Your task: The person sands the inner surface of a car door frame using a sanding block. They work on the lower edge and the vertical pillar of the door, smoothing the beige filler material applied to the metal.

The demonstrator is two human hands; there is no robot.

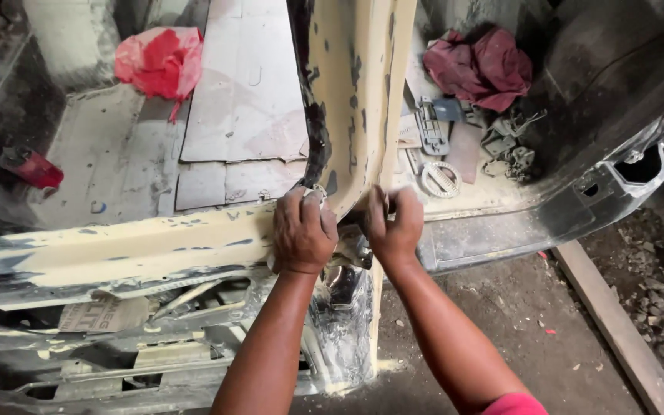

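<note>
Filler-coated pillar (359,92) stands at the junction with the sill (117,257); both hands press there — left hand (303,230) curled on something pale, right hand (393,223) closed, contents hidden. Dark patches show through the filler — sanding looks partly done.

Dusty concrete floor (501,323) (littered with rubble) meets a wooden plank (616,327) in dim daylight.

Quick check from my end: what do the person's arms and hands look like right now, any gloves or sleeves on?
Both are bare: no gloves on the left hand or the right hand, and no watch, ring or band shows. The forearms are uncovered up to the picture's edge. A bit of pink sleeve shows at the right upper arm. Pale dust clings to the knuckles.
</note>
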